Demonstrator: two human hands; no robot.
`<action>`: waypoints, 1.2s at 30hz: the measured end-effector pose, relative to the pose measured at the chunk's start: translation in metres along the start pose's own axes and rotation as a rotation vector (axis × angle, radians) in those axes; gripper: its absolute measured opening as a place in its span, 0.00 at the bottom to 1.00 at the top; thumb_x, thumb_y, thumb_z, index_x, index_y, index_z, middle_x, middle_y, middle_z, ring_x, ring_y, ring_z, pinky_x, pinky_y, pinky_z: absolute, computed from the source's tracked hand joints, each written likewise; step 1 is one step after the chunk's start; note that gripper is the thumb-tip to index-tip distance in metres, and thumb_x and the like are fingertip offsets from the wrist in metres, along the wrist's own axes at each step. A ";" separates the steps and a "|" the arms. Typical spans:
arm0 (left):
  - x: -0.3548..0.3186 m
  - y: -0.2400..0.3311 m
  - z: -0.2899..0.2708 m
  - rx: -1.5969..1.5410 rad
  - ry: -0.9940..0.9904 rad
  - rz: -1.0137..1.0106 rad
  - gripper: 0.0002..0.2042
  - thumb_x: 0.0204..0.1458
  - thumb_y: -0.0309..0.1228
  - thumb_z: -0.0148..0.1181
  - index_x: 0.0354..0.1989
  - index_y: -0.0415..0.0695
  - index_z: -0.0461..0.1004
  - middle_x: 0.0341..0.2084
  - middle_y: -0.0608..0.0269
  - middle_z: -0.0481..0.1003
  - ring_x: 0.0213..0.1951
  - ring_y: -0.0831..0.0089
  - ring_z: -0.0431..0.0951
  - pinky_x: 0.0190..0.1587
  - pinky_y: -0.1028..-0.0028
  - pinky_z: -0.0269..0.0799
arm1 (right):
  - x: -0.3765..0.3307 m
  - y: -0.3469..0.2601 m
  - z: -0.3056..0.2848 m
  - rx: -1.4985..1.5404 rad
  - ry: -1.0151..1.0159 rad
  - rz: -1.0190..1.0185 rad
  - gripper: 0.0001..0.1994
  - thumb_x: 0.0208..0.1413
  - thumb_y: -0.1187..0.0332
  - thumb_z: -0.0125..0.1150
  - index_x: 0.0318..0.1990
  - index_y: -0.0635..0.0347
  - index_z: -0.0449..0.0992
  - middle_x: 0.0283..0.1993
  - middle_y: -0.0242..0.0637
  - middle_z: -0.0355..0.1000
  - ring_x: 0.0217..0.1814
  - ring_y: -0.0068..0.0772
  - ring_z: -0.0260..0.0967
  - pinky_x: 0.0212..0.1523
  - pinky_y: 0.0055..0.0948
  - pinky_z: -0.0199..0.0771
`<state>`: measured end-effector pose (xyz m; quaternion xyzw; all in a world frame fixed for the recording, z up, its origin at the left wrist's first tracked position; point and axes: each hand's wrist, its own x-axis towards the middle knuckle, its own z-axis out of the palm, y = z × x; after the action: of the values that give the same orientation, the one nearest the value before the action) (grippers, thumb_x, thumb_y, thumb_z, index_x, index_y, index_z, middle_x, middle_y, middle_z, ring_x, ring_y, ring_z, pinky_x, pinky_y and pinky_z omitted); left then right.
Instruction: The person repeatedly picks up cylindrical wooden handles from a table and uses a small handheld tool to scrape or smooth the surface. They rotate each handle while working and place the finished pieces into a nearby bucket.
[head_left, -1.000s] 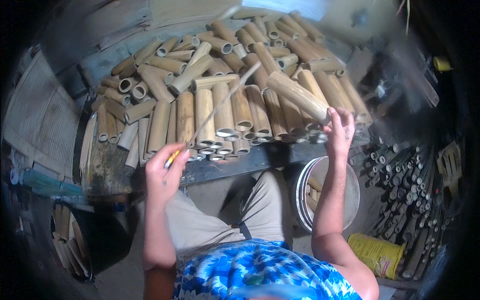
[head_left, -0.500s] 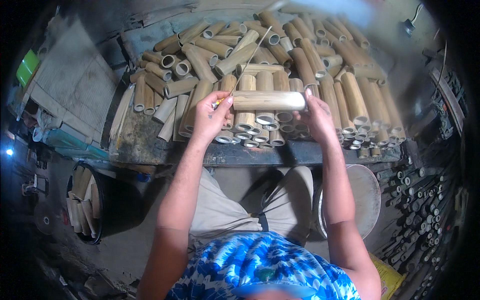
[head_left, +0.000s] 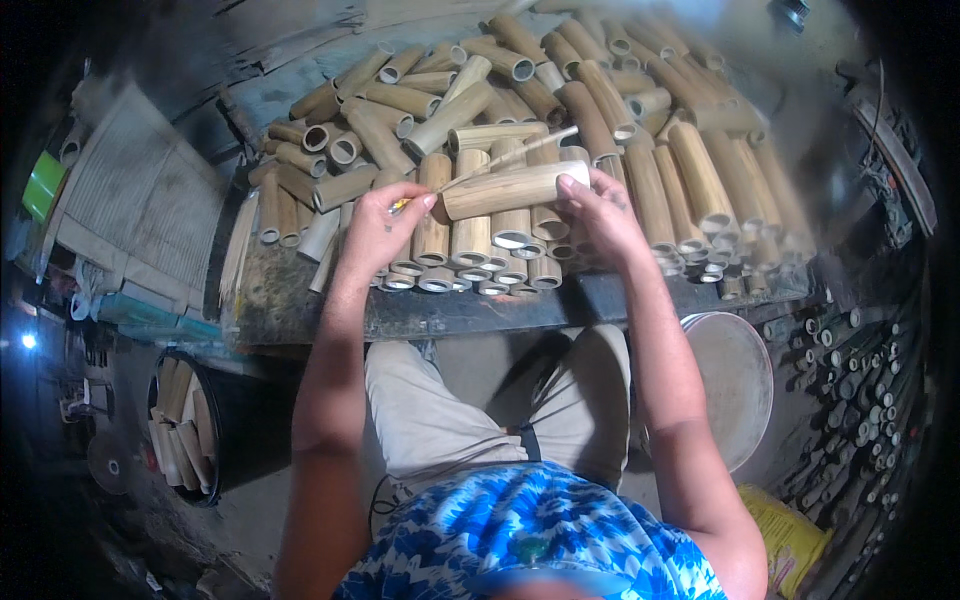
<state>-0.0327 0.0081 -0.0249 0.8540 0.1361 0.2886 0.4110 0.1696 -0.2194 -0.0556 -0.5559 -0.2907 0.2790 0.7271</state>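
Note:
My right hand point(head_left: 603, 213) is closed around one end of a cut bamboo tube point(head_left: 512, 190), its thumb lying along the side. The tube is level, slightly raised at the right, above the front of the pile. Close to the tube's left end, my left hand point(head_left: 388, 222) pinches a thin wooden stick point(head_left: 508, 160). That stick slants up to the right just behind the tube and looks thicker at its far end. A small yellow bit point(head_left: 400, 205) shows between the left fingers; its kind is unclear.
Many bamboo tubes point(head_left: 690, 180) are heaped on the dark workbench point(head_left: 290, 300). A black bucket point(head_left: 235, 420) of bamboo pieces stands lower left, a round pale container point(head_left: 728, 390) lower right. Bundled thin poles point(head_left: 850, 430) lie far right, near a yellow sack point(head_left: 785, 540).
The stick has swung down from steep to a low slant along the tube. The tube's right end has risen slightly, and both hands sit a little further left in the view.

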 end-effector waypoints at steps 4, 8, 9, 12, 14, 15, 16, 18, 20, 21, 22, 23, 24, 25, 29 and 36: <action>0.004 0.006 -0.003 0.103 0.021 0.040 0.12 0.50 0.36 0.66 0.33 0.39 0.80 0.21 0.60 0.78 0.25 0.81 0.73 0.29 0.76 0.69 | 0.001 0.003 -0.001 -0.028 0.034 0.027 0.16 0.58 0.59 0.62 0.47 0.60 0.75 0.42 0.32 0.75 0.43 0.23 0.71 0.46 0.26 0.73; 0.005 0.009 0.001 0.166 0.008 0.014 0.11 0.49 0.36 0.67 0.31 0.39 0.80 0.22 0.58 0.78 0.24 0.76 0.74 0.29 0.75 0.69 | 0.001 0.002 0.002 -0.050 0.043 -0.013 0.16 0.60 0.57 0.59 0.47 0.60 0.75 0.43 0.33 0.75 0.44 0.25 0.72 0.47 0.28 0.73; 0.006 0.009 0.001 0.183 0.013 0.032 0.11 0.49 0.36 0.67 0.31 0.39 0.80 0.22 0.58 0.78 0.25 0.75 0.74 0.29 0.74 0.69 | 0.000 0.002 0.002 -0.045 0.044 -0.019 0.17 0.60 0.57 0.58 0.47 0.60 0.75 0.43 0.33 0.75 0.44 0.25 0.72 0.48 0.28 0.73; 0.006 0.010 0.003 0.192 0.019 0.059 0.11 0.49 0.35 0.67 0.30 0.39 0.80 0.23 0.57 0.77 0.27 0.75 0.75 0.30 0.73 0.69 | 0.000 0.003 0.002 -0.023 0.049 -0.005 0.17 0.61 0.57 0.57 0.47 0.61 0.75 0.44 0.33 0.75 0.44 0.25 0.72 0.48 0.28 0.74; 0.006 0.011 0.003 0.149 0.007 0.046 0.10 0.49 0.34 0.67 0.30 0.39 0.80 0.24 0.57 0.77 0.28 0.74 0.76 0.31 0.73 0.70 | 0.001 0.003 0.002 -0.009 0.042 -0.015 0.17 0.62 0.57 0.57 0.47 0.62 0.75 0.44 0.33 0.75 0.44 0.25 0.72 0.48 0.28 0.74; 0.006 0.012 0.002 0.151 0.002 0.056 0.10 0.49 0.33 0.67 0.30 0.38 0.79 0.24 0.57 0.77 0.28 0.74 0.76 0.32 0.73 0.70 | 0.001 0.004 0.002 -0.004 0.037 -0.027 0.17 0.62 0.57 0.57 0.48 0.62 0.75 0.44 0.33 0.75 0.44 0.25 0.72 0.48 0.29 0.74; 0.006 0.013 0.002 0.155 -0.006 0.067 0.10 0.49 0.33 0.67 0.30 0.38 0.79 0.24 0.57 0.77 0.28 0.73 0.76 0.32 0.73 0.70 | 0.002 0.004 0.002 0.002 0.031 -0.038 0.17 0.62 0.57 0.57 0.48 0.62 0.75 0.44 0.33 0.75 0.44 0.25 0.72 0.48 0.29 0.74; 0.007 0.015 0.002 0.163 -0.014 0.067 0.09 0.49 0.32 0.67 0.30 0.37 0.79 0.24 0.57 0.77 0.29 0.72 0.76 0.33 0.72 0.70 | 0.001 0.005 0.002 0.011 0.032 -0.035 0.17 0.62 0.57 0.56 0.48 0.62 0.75 0.44 0.34 0.75 0.44 0.25 0.72 0.48 0.28 0.74; 0.007 0.015 0.002 0.169 -0.013 0.045 0.09 0.49 0.31 0.67 0.30 0.36 0.79 0.24 0.57 0.77 0.29 0.71 0.77 0.34 0.72 0.70 | 0.001 0.005 0.002 0.014 0.036 -0.031 0.18 0.62 0.56 0.56 0.48 0.63 0.74 0.44 0.34 0.75 0.44 0.25 0.72 0.48 0.28 0.74; 0.007 0.015 0.002 0.174 -0.012 0.053 0.09 0.48 0.31 0.67 0.29 0.36 0.79 0.24 0.57 0.77 0.30 0.71 0.77 0.34 0.72 0.70 | 0.000 0.005 0.002 0.012 0.038 -0.029 0.18 0.62 0.56 0.56 0.48 0.63 0.74 0.44 0.34 0.75 0.44 0.25 0.72 0.48 0.28 0.74; 0.008 0.015 0.002 0.180 -0.012 0.061 0.09 0.48 0.31 0.67 0.29 0.36 0.79 0.24 0.56 0.77 0.30 0.70 0.77 0.34 0.72 0.70 | 0.000 0.005 0.002 0.019 0.024 -0.045 0.18 0.62 0.56 0.56 0.48 0.63 0.74 0.44 0.34 0.75 0.44 0.25 0.72 0.48 0.28 0.74; 0.008 0.014 0.002 0.191 -0.011 0.068 0.09 0.48 0.31 0.67 0.29 0.36 0.79 0.24 0.56 0.77 0.30 0.70 0.77 0.35 0.72 0.70 | 0.000 0.005 0.002 0.009 0.038 -0.029 0.18 0.62 0.56 0.56 0.48 0.63 0.74 0.43 0.34 0.75 0.44 0.25 0.72 0.48 0.27 0.74; 0.008 0.013 0.002 0.183 -0.011 0.078 0.09 0.48 0.31 0.67 0.29 0.36 0.79 0.24 0.56 0.77 0.30 0.70 0.77 0.35 0.72 0.70 | 0.001 0.005 0.002 0.007 0.035 -0.030 0.18 0.62 0.56 0.56 0.48 0.63 0.74 0.43 0.35 0.75 0.44 0.25 0.72 0.48 0.27 0.74; 0.009 0.013 0.002 0.179 -0.009 0.087 0.09 0.48 0.30 0.67 0.29 0.36 0.79 0.24 0.56 0.77 0.30 0.69 0.77 0.35 0.72 0.70 | 0.002 0.005 0.002 0.009 0.032 -0.035 0.18 0.62 0.56 0.56 0.48 0.63 0.74 0.43 0.35 0.75 0.43 0.25 0.72 0.47 0.27 0.74; 0.009 0.013 0.003 0.158 -0.009 0.078 0.08 0.48 0.30 0.67 0.29 0.37 0.79 0.24 0.56 0.77 0.30 0.69 0.77 0.35 0.72 0.70 | 0.003 0.006 0.002 -0.002 0.036 -0.033 0.18 0.62 0.55 0.56 0.48 0.63 0.75 0.43 0.35 0.75 0.43 0.25 0.72 0.47 0.27 0.74; 0.010 0.015 0.000 0.147 -0.068 -0.007 0.09 0.49 0.31 0.67 0.32 0.36 0.79 0.27 0.56 0.78 0.32 0.70 0.78 0.37 0.73 0.71 | 0.001 0.005 0.001 -0.021 0.077 0.015 0.19 0.62 0.55 0.55 0.47 0.63 0.75 0.42 0.35 0.75 0.42 0.26 0.73 0.47 0.27 0.74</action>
<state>-0.0251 0.0037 -0.0095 0.8906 0.1461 0.2474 0.3526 0.1690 -0.2165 -0.0604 -0.5759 -0.2613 0.2596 0.7299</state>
